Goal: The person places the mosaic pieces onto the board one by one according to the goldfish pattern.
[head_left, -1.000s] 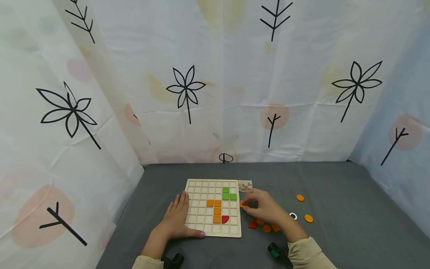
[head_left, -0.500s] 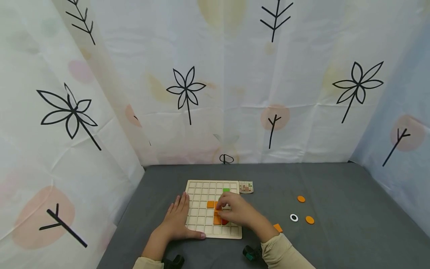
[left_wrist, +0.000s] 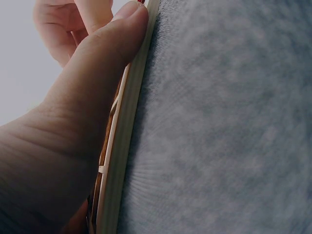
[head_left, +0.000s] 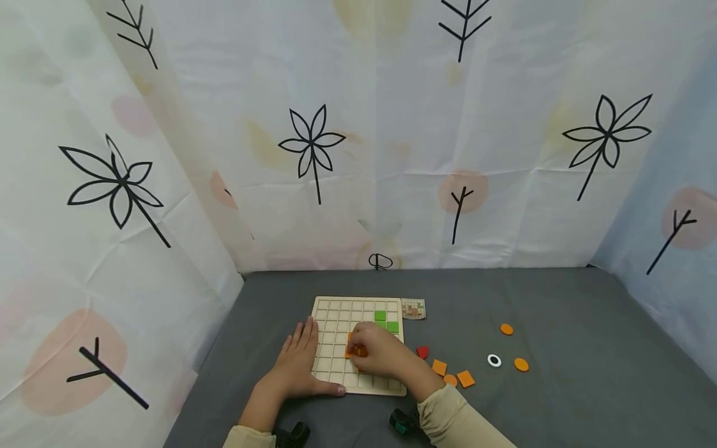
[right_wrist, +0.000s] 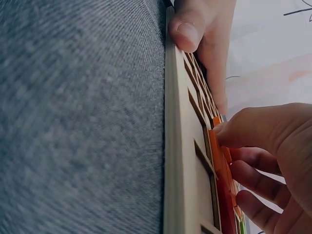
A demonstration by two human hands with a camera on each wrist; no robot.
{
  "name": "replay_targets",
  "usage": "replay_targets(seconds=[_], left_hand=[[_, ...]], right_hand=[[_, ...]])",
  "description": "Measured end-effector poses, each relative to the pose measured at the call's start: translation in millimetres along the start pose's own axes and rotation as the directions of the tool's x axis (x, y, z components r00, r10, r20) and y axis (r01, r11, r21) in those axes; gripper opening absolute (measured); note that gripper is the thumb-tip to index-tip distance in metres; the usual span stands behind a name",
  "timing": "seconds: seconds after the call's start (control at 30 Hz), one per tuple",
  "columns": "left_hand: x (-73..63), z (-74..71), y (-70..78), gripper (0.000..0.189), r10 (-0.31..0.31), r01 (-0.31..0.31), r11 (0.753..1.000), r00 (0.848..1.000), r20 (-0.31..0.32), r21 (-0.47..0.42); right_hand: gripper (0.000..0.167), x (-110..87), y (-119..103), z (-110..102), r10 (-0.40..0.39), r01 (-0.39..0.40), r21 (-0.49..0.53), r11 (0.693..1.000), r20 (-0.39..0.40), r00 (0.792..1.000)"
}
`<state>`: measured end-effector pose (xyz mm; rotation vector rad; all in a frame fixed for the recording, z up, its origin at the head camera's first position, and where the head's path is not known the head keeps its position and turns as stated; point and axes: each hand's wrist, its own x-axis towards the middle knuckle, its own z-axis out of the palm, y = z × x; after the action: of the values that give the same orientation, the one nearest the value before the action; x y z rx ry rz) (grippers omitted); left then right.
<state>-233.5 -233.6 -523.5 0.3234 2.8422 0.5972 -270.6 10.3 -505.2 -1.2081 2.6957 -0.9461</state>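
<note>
A pale wooden grid board [head_left: 330,373] lies on the grey table. My left hand [head_left: 297,367] rests along its left side, fingers straight, with the thumb over the near edge. Over the middle of the board, my right hand [head_left: 383,353] pinches an orange square tile [right_wrist: 216,139] at the orange group, seen in the right wrist view. Part of that group [head_left: 350,348] shows beside the fingers; the hand covers the rest. A red piece [right_wrist: 224,200] sits in the board nearby, hidden in the head view. Green tiles [head_left: 380,315] occupy cells towards the far right.
A small patterned card [head_left: 414,308] touches the board's far right corner. Loose orange squares [head_left: 466,379], an orange disc [head_left: 450,380] and a red piece [head_left: 422,352] lie right of the board. Farther right are a white ring [head_left: 494,360] and orange discs [head_left: 521,364].
My right hand has moved left from the board's right edge onto its middle, carrying an orange tile. The loose pieces under the right arm have come into view again. The left hand stays put.
</note>
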Motion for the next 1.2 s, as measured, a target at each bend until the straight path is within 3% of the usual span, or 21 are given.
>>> replay_targets(seconds=[0.47, 1.2], left_hand=[[1.3, 1.1, -0.8, 0.158, -0.004, 0.004, 1.000, 1.000, -0.007, 0.021], [1.8, 1.5, -0.8, 0.158, -0.010, 0.010, 1.000, 1.000, 0.000, 0.014]], right_hand=[[0.008, -0.7, 0.2, -0.5, -0.040, 0.039, -0.036, 0.999, -0.024, 0.999], [0.007, -4.0, -1.4, -4.7, -0.007, 0.005, -0.104, 0.995, -0.020, 1.000]])
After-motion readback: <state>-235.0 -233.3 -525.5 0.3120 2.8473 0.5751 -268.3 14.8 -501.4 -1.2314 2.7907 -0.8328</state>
